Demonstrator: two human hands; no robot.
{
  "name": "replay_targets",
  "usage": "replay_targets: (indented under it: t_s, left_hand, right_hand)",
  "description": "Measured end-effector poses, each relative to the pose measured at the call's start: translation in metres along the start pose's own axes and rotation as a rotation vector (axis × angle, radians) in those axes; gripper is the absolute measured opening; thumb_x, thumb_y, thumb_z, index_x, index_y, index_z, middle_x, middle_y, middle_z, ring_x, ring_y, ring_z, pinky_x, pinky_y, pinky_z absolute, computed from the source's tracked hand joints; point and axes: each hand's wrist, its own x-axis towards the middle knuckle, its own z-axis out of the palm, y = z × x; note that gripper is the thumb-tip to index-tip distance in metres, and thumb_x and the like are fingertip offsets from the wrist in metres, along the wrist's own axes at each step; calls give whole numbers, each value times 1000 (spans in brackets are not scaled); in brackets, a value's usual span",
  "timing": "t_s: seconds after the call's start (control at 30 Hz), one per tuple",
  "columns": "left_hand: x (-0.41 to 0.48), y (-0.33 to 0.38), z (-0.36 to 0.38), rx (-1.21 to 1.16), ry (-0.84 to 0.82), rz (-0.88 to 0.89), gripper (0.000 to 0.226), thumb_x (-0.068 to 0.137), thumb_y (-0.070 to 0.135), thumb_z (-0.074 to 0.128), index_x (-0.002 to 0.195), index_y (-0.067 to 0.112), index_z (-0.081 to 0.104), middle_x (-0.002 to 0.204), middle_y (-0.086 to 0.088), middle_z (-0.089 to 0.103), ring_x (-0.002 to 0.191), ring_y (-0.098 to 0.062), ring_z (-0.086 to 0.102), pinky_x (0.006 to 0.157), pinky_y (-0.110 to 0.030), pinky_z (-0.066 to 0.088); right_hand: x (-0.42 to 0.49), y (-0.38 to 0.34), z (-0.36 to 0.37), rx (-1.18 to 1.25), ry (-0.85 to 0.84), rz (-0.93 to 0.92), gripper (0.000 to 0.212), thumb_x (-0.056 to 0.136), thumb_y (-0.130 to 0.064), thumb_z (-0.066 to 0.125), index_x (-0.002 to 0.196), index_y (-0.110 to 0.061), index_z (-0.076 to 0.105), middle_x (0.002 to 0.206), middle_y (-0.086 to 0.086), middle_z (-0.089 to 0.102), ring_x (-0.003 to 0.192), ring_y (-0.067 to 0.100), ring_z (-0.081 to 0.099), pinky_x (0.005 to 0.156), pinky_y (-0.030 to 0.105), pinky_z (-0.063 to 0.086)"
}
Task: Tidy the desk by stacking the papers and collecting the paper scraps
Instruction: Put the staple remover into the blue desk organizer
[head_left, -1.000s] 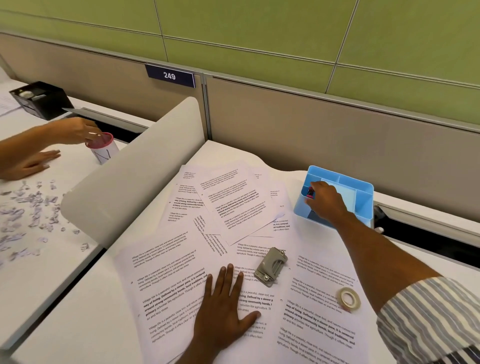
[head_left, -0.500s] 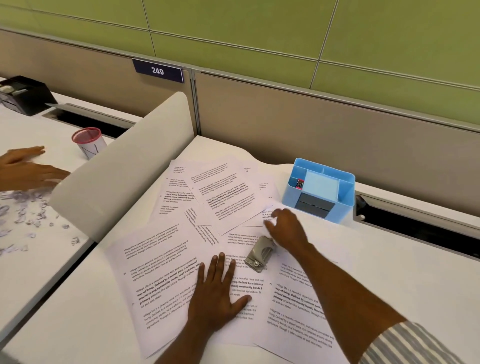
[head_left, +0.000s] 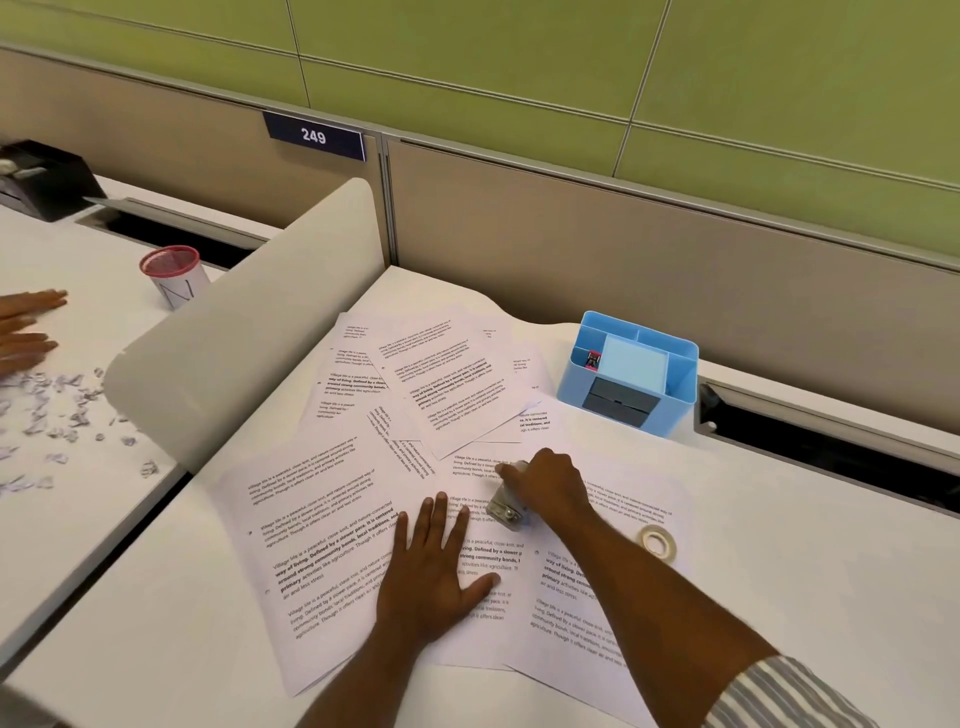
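Note:
Several printed paper sheets (head_left: 332, 525) lie spread and overlapping across the white desk (head_left: 779, 597). My left hand (head_left: 434, 566) rests flat on the sheets near the front, fingers straight and spread. My right hand (head_left: 545, 483) is curled round a small grey metal hole punch (head_left: 503, 505) that sits on the papers at the middle. A heap of small paper scraps (head_left: 47, 410) lies on the neighbouring desk at the left, beyond the divider.
A blue desk organiser (head_left: 675, 364) stands at the back right. A tape roll (head_left: 657, 540) lies on the sheets to the right. A white curved divider (head_left: 223, 332) separates the left desk, where another person's hands (head_left: 26, 325), a red-rimmed cup (head_left: 174, 275) and a black tray (head_left: 41, 176) are.
My right hand came back from the blue organiser to the middle of the papers and closed on the hole punch. My left hand stayed flat on the sheets.

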Motion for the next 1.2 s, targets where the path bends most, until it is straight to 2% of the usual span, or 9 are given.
replay_targets:
  t_s: [0.17,0.37,0.5,0.63,0.73,0.83,1.03,1.1,1.2]
  left_hand:
    - [0,0,0,-9,5,1,93,83,83,33,151,21,34,160,-11,23,148,-29,23,116,-55,14]
    - [0,1,-1,-14,2,0,93,83,83,33,152,22,31,161,-11,22,148,-29,23,116,-55,14]
    - [0,1,0,-4,6,5,93,83,83,33,152,22,32,161,-11,23,148,-29,23,116,-55,14]
    - [-1,0,0,11,9,5,93,83,83,31,152,21,31,161,-11,21,149,-29,21,116,-54,12]
    - [-1,1,-1,18,11,13,92,84,83,32,152,21,32,161,-11,22,148,-30,22,115,-54,13]
    - [-1,1,-1,25,10,9,93,84,83,32,152,20,32,161,-11,22,148,-30,23,115,-54,13]
    - [0,1,0,18,-1,4,94,83,83,32,153,21,29,161,-10,20,149,-29,20,117,-54,11]
    - [0,1,1,16,-1,1,94,83,83,32,154,22,27,162,-10,19,149,-28,19,117,-54,11]
    - [1,0,1,20,-1,-1,94,83,84,32,154,23,25,162,-9,17,150,-28,17,117,-54,12]
  right_hand:
    - [0,-9,3,85,-64,59,51,79,-52,68,102,-6,63,102,9,70,92,27,69,81,37,58]
    - [8,-15,-1,311,-77,174,22,78,-28,69,82,-8,61,84,7,67,80,27,69,76,42,61]
    - [22,-13,-22,480,-104,168,21,74,-12,70,91,-4,63,88,13,70,78,27,71,72,43,62]
    - [38,-9,-64,636,-90,51,32,81,-12,72,106,-9,52,94,12,65,78,23,69,57,31,60]
    - [50,0,-100,695,39,-24,16,84,-12,66,90,-15,52,92,18,67,72,26,70,58,35,61]
    - [63,16,-137,720,243,-33,17,84,-12,60,76,-22,49,89,19,68,69,27,70,57,34,61]
    - [86,60,-199,575,540,-18,15,79,-6,59,85,-20,57,84,6,63,83,32,65,75,47,58]
    - [91,75,-209,530,608,-2,17,79,-5,56,89,-18,59,92,11,66,84,32,64,75,39,56]
    - [99,94,-217,482,659,32,17,82,-4,55,94,-14,62,101,17,67,66,23,55,56,17,42]
